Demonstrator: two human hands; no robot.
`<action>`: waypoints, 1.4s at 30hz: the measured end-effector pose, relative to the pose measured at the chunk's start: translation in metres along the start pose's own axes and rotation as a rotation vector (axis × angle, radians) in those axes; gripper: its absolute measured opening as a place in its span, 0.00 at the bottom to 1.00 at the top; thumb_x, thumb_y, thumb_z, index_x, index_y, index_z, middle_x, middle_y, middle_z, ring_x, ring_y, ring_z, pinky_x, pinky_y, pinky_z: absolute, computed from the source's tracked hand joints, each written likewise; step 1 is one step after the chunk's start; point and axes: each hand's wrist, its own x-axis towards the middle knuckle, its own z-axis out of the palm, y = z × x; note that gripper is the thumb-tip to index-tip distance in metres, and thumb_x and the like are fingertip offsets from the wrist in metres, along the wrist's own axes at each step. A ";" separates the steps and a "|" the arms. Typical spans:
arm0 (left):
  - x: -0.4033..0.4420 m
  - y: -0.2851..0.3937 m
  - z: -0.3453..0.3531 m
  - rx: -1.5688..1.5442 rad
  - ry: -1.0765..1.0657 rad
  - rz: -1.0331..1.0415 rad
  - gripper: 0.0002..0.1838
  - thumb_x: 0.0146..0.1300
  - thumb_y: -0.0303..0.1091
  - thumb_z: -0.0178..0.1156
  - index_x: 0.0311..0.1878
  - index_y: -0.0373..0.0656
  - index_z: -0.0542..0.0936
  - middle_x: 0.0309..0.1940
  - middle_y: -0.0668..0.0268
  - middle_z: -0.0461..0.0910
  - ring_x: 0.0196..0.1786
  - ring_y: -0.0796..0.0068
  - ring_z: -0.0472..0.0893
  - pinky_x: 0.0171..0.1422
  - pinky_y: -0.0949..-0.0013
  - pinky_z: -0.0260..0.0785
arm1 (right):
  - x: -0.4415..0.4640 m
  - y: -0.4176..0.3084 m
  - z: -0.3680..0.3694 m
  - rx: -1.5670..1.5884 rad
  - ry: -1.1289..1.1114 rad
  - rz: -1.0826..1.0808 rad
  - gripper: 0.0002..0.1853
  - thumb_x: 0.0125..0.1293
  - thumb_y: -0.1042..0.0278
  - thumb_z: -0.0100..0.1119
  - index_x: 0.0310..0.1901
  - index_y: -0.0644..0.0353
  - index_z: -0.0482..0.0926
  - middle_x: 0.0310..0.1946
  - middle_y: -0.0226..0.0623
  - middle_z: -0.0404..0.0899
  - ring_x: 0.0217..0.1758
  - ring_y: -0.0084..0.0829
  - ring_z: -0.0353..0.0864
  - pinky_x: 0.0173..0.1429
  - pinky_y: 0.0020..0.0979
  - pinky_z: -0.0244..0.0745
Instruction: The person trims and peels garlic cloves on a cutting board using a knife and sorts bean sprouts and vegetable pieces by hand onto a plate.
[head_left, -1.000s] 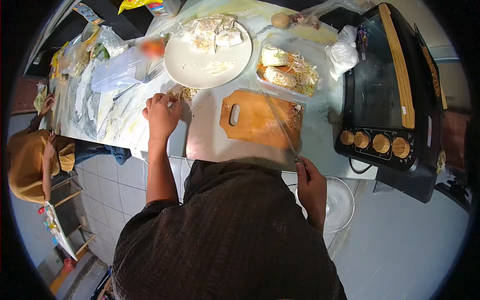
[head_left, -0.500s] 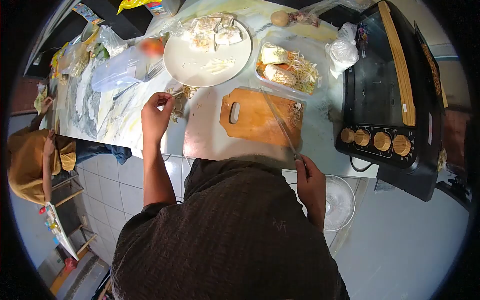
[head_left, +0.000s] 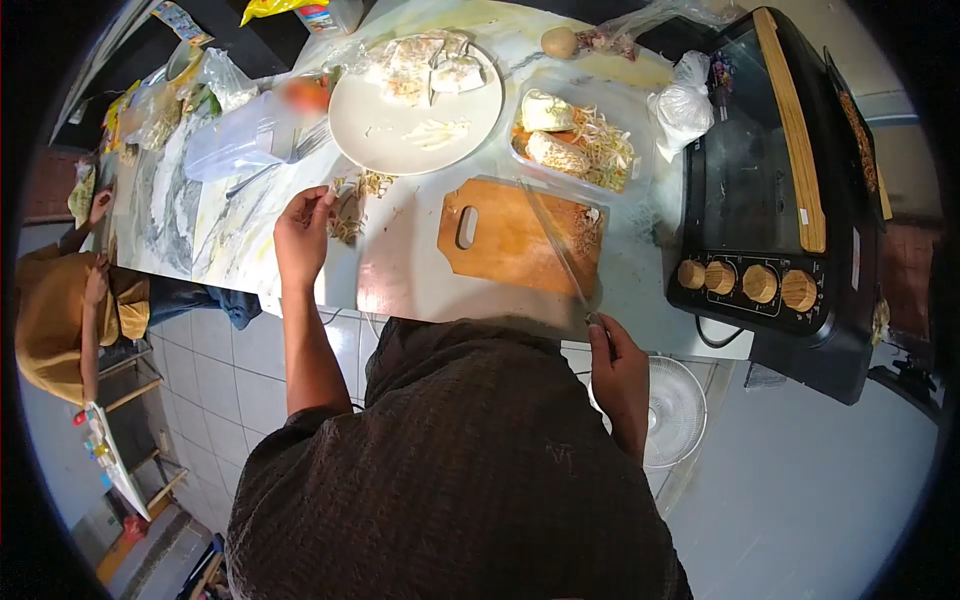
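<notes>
My left hand (head_left: 302,238) is over the marble counter with thumb and fingertips brought together; whatever lies between them is too small to make out. Just right of its fingertips is a small heap of brownish scraps (head_left: 347,222). In my right hand (head_left: 617,375), at the counter's front edge, is the handle of a knife (head_left: 553,236), its blade slanting over the right part of a wooden cutting board (head_left: 500,238). Dark bits (head_left: 585,232) lie on the board's right end. Behind it are a plate (head_left: 365,140) with flat white pieces and a clear container (head_left: 640,165) of bean sprouts and pale rolls.
A black oven (head_left: 750,180) with wooden knobs stands at the right, beside a bag of white powder (head_left: 684,108). An empty plastic tub (head_left: 225,145) and bags are at the left. A person in a brown top (head_left: 55,320) is at far left. A round fan (head_left: 680,405) sits below.
My left hand has moved left, away from the scraps, uncovering more of them. My right hand and the knife have stayed nearly still.
</notes>
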 end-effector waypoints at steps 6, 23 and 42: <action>0.010 -0.009 -0.014 0.052 0.043 0.027 0.13 0.76 0.35 0.61 0.51 0.32 0.84 0.38 0.64 0.88 0.42 0.79 0.83 0.52 0.75 0.74 | 0.002 0.014 0.009 0.038 0.044 -0.117 0.20 0.78 0.57 0.56 0.59 0.65 0.82 0.28 0.31 0.79 0.32 0.19 0.71 0.39 0.28 0.70; -0.008 -0.018 -0.007 0.511 -0.049 0.312 0.09 0.66 0.34 0.66 0.41 0.38 0.85 0.35 0.56 0.85 0.35 0.60 0.85 0.43 0.61 0.76 | 0.001 0.014 0.010 0.007 -0.030 -0.067 0.23 0.77 0.50 0.55 0.61 0.60 0.82 0.41 0.52 0.88 0.45 0.42 0.90 0.51 0.39 0.80; -0.012 0.015 -0.001 -0.314 -0.016 -0.127 0.13 0.75 0.37 0.62 0.55 0.39 0.82 0.42 0.73 0.83 0.42 0.84 0.76 0.50 0.76 0.66 | -0.002 0.010 0.003 0.024 -0.015 -0.043 0.22 0.77 0.52 0.56 0.61 0.60 0.82 0.42 0.53 0.88 0.46 0.45 0.90 0.50 0.39 0.80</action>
